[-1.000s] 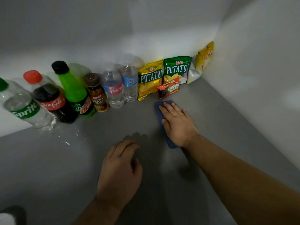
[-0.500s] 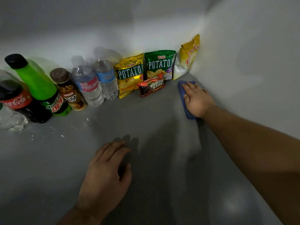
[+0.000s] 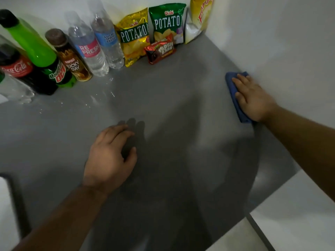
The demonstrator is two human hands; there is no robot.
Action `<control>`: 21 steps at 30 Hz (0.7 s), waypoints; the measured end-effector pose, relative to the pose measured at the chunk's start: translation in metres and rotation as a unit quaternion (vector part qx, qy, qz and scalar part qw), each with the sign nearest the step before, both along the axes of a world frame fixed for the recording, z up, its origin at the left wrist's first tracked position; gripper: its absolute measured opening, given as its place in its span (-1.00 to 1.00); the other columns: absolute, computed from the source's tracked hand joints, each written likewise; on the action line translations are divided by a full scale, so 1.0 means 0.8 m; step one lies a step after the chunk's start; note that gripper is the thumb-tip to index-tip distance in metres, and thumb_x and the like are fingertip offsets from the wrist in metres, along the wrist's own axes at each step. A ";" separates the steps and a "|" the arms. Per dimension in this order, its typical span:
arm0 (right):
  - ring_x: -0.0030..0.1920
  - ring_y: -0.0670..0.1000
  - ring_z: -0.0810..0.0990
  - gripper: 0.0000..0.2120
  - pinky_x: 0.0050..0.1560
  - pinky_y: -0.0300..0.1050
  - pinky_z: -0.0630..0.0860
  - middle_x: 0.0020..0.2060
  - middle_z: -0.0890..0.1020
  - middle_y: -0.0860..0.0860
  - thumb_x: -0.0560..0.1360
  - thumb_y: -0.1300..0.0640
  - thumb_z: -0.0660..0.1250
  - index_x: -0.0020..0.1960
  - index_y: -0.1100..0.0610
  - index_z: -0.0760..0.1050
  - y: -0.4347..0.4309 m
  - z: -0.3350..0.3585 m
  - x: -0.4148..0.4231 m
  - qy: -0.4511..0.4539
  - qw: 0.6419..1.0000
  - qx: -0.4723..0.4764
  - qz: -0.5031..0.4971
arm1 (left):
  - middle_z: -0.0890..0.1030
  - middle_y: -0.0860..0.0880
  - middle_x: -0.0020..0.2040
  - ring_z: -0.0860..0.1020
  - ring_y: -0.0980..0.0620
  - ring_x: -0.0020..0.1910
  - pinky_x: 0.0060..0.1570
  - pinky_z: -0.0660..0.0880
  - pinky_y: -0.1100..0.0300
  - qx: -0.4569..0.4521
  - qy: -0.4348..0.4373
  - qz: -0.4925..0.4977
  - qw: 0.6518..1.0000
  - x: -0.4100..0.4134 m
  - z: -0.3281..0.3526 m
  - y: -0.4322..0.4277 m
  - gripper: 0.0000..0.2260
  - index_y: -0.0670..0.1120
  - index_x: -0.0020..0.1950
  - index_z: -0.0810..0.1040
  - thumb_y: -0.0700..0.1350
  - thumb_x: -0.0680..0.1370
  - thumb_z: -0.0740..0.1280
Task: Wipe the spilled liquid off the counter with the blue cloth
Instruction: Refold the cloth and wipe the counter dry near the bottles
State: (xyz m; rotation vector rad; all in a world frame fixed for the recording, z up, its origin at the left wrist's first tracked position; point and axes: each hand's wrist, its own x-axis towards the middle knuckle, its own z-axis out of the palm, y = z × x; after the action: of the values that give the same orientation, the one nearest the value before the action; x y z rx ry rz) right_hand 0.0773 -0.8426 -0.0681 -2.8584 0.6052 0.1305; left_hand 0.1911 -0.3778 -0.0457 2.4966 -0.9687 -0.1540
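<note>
Right hand pressing the cloth at the counter's right edge.
Head view: the right hand (image 3: 254, 98) lies flat, fingers spread, on the blue cloth (image 3: 233, 91) against the right wall; the left hand (image 3: 110, 158) rests empty, loosely open, mid-counter (image 3: 181, 105), well apart from it; droplets of spilled liquid (image 3: 97, 100) glint far left near the bottles (image 3: 87, 49).

Left hand (image 3: 110, 156): mine, palm down at about 7 o'clock in my view, fingers loosely curled and together, thumb tucked beside them; nothing in its grip. Forearm bare, running in from the lower left corner.

Right hand (image 3: 253, 98): at 3 o'clock, palm down, fingers extended and slightly spread, pressed flat. Forearm bare, stretched out straight from the right edge.
</note>
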 end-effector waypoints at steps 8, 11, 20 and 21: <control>0.61 0.28 0.11 -0.33 0.57 0.32 0.08 0.61 0.17 0.22 0.66 -0.16 -0.08 0.63 0.23 0.15 0.029 -0.004 -0.167 -0.016 0.999 0.006 -0.035 | 0.60 -0.16 0.32 0.52 -0.23 0.33 0.40 0.45 -0.11 0.020 -0.004 0.006 1.000 -0.025 0.011 0.045 -0.60 -0.15 0.25 0.63 0.00 0.49 0.33; 0.60 0.31 0.13 -0.31 0.58 0.31 0.08 0.60 0.19 0.26 0.65 -0.18 -0.10 0.61 0.26 0.18 0.043 -0.009 -0.210 -0.012 0.997 -0.003 -0.078 | 0.60 -0.18 0.31 0.54 -0.24 0.31 0.39 0.46 -0.13 0.019 -0.007 0.008 1.000 -0.037 0.010 0.079 -0.60 -0.17 0.23 0.63 0.00 0.49 0.31; 0.63 0.27 0.01 -0.29 0.61 0.23 -0.02 0.64 0.10 0.17 0.63 -0.24 -0.15 0.65 0.13 0.09 0.162 -0.005 -0.211 -0.016 0.987 0.000 -0.159 | 0.61 -0.18 0.33 0.55 -0.24 0.33 0.37 0.47 -0.24 0.025 -0.011 0.018 0.999 -0.073 0.001 0.192 -0.62 -0.18 0.28 0.63 -0.05 0.52 0.36; 0.63 0.25 0.00 -0.30 0.61 0.22 -0.02 0.64 0.09 0.16 0.63 -0.23 -0.15 0.66 0.13 0.09 0.185 -0.005 -0.206 -0.016 0.989 -0.001 -0.145 | 0.61 -0.18 0.33 0.55 -0.23 0.34 0.38 0.48 -0.23 0.027 -0.010 0.020 0.999 -0.076 0.001 0.200 -0.62 -0.17 0.28 0.63 -0.04 0.52 0.37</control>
State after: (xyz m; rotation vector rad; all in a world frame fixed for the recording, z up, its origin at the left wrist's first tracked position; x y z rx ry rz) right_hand -0.0872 -0.6946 -0.0719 -2.7297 1.0050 0.0363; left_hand 0.1305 -0.2174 -0.0450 2.5684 -0.9343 -0.1443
